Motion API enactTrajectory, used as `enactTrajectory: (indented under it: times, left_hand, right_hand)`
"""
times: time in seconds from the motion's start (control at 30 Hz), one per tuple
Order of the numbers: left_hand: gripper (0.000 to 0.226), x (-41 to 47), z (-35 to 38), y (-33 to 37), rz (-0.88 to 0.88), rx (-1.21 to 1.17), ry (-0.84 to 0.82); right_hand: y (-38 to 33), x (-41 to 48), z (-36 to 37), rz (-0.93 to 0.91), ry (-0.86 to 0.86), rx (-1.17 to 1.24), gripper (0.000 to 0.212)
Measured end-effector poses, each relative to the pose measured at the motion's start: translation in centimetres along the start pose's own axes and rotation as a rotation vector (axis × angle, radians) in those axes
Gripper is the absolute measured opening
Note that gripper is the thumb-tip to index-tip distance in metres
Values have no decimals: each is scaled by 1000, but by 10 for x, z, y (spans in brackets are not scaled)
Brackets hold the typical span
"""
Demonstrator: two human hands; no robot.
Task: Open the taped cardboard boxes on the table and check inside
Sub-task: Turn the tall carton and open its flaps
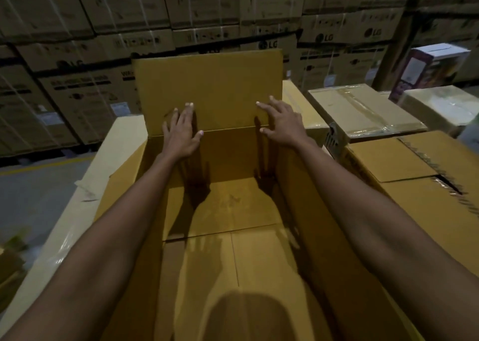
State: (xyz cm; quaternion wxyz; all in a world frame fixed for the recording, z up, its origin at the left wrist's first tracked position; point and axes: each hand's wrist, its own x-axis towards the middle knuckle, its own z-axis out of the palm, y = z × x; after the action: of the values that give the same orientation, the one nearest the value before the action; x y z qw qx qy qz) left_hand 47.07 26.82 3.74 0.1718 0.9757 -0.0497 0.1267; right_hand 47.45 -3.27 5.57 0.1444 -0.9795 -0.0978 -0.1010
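Left hand at 11 o'clock: fingers straight, palm flat on the inside face of the far flap of the open box, gripping nothing. Right hand at 1 o'clock: same deal, fingers spread and extended, pressing the flap near its right edge, thumb down at the fold line. The flap stands roughly upright. The box runs 6 to 12 o'clock, dead centre.

Step, my read: this box is already open and the hands are pushing the last flap back to clear the view, so this is the check phase. The bottom shows bare cardboard and I can see no contents. The near end under the arms is shadowed.

Next, likely: let the flap go and move to the taped box at 2 o'clock. Clear tape is intact along its top seam and must be broken first. No tool in view. The slit box at 3 o'clock has a ragged seam cut and looks already opened, flaps lying down.

Surface: the table itself isn't visible; boxes packed edge to edge hide it. Pale panel at 9 o'clock has tape scraps on it. Flap or separate box, can't tell.

Room: dim warehouse. Grey floor with a yellow line at 9 o'clock. Stacked LG cartons fill 10 to 2. Film-wrapped box and a coloured retail carton sit far right at 2 o'clock.
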Motion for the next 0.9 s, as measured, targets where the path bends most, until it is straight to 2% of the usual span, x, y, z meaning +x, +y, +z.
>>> enactTrajectory:
  times: [0.17,0.27,0.47,0.6,0.67,0.9]
  left_hand:
    - [76,9,40,-16,-20,141,-116]
    - [71,1,48,-24,-5,184,-75]
    - [68,-46,6,-3,-125,-121,-98]
    - [62,-121,-25,23,-135,-243,-27]
    - [58,-163,-32,36,-108,-279,-23]
    - [55,-268,-69,74,91,-251,-214]
  right_hand:
    - [10,-2,45,139,-129,-183,81]
    - [8,-9,50,123,-115,-272,88]
    - [-11,-39,22,130,-287,-102,81]
    - [-28,-102,6,59,-282,-44,75]
    - [-38,-136,-2,31,-263,16,73]
    - [-81,-257,-40,-51,-198,170,67]
